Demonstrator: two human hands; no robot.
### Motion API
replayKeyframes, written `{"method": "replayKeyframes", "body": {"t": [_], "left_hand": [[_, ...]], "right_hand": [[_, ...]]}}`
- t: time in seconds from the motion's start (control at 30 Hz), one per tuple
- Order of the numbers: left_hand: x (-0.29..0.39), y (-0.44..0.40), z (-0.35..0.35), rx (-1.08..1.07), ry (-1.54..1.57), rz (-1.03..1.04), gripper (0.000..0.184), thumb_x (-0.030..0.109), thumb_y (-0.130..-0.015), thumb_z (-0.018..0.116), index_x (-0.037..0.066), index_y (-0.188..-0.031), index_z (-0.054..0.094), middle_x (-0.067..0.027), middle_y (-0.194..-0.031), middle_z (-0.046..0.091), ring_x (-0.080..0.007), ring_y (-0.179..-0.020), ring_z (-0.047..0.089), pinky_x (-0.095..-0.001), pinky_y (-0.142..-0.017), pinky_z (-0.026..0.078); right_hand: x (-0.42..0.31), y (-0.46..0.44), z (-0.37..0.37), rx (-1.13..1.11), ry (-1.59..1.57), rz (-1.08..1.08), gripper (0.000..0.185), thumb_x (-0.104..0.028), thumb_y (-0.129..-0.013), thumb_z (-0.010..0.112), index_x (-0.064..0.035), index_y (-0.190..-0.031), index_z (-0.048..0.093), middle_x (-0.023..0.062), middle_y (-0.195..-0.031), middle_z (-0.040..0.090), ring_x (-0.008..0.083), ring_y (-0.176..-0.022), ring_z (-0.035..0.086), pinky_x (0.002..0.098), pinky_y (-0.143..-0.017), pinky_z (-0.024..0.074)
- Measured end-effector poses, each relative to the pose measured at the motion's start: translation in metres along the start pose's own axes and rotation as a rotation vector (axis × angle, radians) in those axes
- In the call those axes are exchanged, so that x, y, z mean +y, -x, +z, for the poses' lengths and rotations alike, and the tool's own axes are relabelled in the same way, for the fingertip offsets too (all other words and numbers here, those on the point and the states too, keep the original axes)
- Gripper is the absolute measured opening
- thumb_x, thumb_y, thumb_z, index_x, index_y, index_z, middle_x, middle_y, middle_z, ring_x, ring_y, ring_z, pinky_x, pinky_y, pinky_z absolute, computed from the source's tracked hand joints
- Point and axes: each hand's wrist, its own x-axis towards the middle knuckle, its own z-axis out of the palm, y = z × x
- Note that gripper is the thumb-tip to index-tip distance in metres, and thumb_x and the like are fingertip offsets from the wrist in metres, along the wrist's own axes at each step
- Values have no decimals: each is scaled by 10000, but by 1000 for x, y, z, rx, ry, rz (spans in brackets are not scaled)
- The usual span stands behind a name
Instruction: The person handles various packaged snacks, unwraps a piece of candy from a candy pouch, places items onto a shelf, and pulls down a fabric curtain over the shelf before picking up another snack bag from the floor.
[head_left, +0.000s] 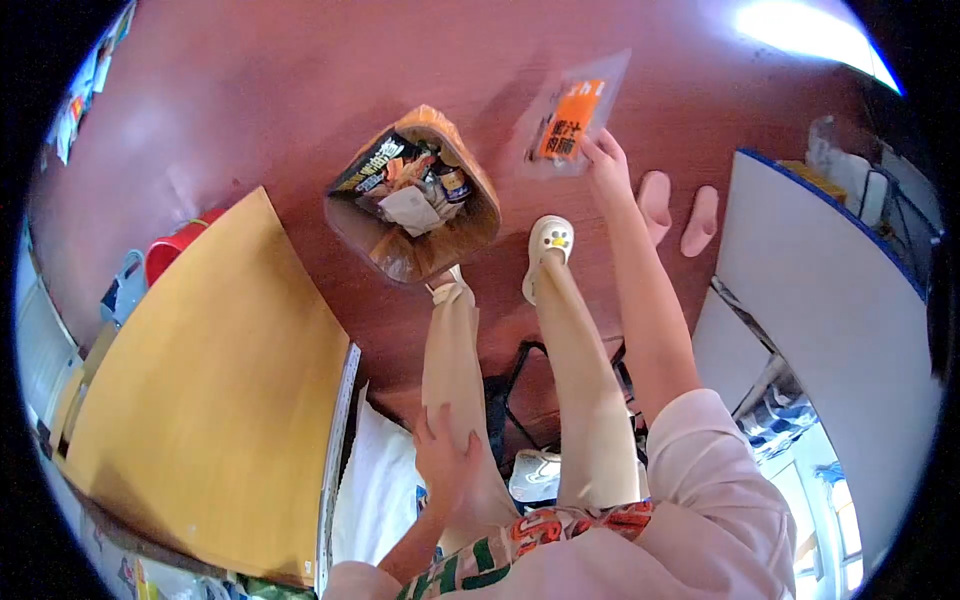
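Observation:
My right hand [606, 168] is stretched forward, pinching the lower corner of a clear plastic food packet [572, 120] with an orange label and black characters. What the packet contains, if anything, is hard to make out. To its left stands a trash bin [345, 230] with a liner, holding wrappers, a white piece of packaging [410, 210] and a small can-like container [454, 185]. The packet is apart from the bin, above the floor. My left hand [447, 462] lies on my left leg with its fingers spread and nothing in them.
Pink slippers [700, 222] lie on the reddish floor [300, 70] at the right. A wooden tabletop [215, 400] borders my left side, with a red bucket [180, 246] beyond it. A white tabletop [810, 290] borders my right. My feet wear white clogs [549, 240].

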Motion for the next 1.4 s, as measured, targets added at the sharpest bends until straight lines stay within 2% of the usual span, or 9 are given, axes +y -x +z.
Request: {"method": "replayKeyframes", "body": {"t": [0.2, 0.33, 0.37, 0.4, 0.47, 0.5, 0.6, 0.9, 1.4], "left_hand": [[-32, 7, 16, -60, 144, 55, 531, 304, -810, 609, 73, -1269, 474, -244, -1193, 503, -385, -1113, 487, -472, -959, 389], [80, 26, -185, -556, 1911, 31, 530, 450, -958, 369, 13, -1225, 504, -170, -1151, 585, -264, -1060, 547, -416, -952, 413], [91, 51, -231, -654, 1947, 254, 557, 471, -951, 383, 3, -1231, 493, -153, -1168, 581, -252, -1056, 554, -400, -940, 426], [101, 77, -276, -755, 1974, 478, 586, 492, -943, 397, -7, -1238, 482, -135, -1185, 578, -240, -1053, 561, -383, -928, 438], [124, 133, -326, -380, 1578, 773, 470, 333, -932, 496, -16, -1246, 473, -110, -1132, 603, -202, -1013, 588, -337, -893, 460], [114, 155, -337, -213, 1357, 626, 391, 138, -881, 558, -26, -1230, 489, -90, -1086, 619, -169, -962, 601, -306, -877, 462], [115, 227, -370, 28, 1329, 699, 354, 8, -847, 535, -34, -1198, 514, -86, -1058, 625, -154, -960, 593, -308, -890, 455], [178, 326, -389, 418, 1327, 794, 256, -26, -829, 606, -67, -1081, 577, -83, -991, 642, -126, -870, 602, -267, -793, 485], [200, 376, -388, 641, 1440, 769, 282, -16, -816, 631, -32, -1096, 600, -75, -981, 656, -120, -853, 608, -263, -770, 488]], "right_hand": [[-240, 226, 30, -173, -242, 117, 217, -109, -906, 548, -45, -1113, 553, 30, -1064, 614, 141, -1000, 574, 296, -879, 452], [-332, 345, 36, -539, -405, 117, 167, -87, -878, 583, -42, -1038, 577, 98, -1078, 636, 183, -991, 618, 349, -868, 497], [-349, 374, 43, -566, -390, 90, 151, -81, -873, 587, -42, -1019, 580, 104, -1062, 641, 178, -979, 623, 350, -858, 502], [-365, 393, 52, -597, -374, 55, 136, -75, -869, 592, -42, -1001, 584, 109, -1046, 646, 174, -967, 627, 351, -848, 506], [-389, 427, 57, -682, -379, 83, 124, -89, -870, 601, -50, -986, 585, 87, -1025, 648, 154, -938, 625, 322, -833, 498], [-401, 439, 65, -753, -302, 54, 116, -97, -872, 602, -54, -978, 584, 75, -1006, 648, 144, -920, 620, 311, -830, 489], [-438, 482, 93, -843, -179, -23, 102, -108, -882, 595, -65, -972, 576, 42, -980, 637, 116, -916, 593, 276, -832, 461], [-540, 521, 97, -1031, -233, -113, 366, -101, -888, 588, -28, -1237, 505, 50, -1135, 601, 146, -1059, 552, 306, -939, 429], [-584, 538, 91, -1119, -145, -257, 313, -85, -892, 595, -2, -1190, 544, 53, -1074, 631, 116, -971, 586, 279, -867, 476]]}}
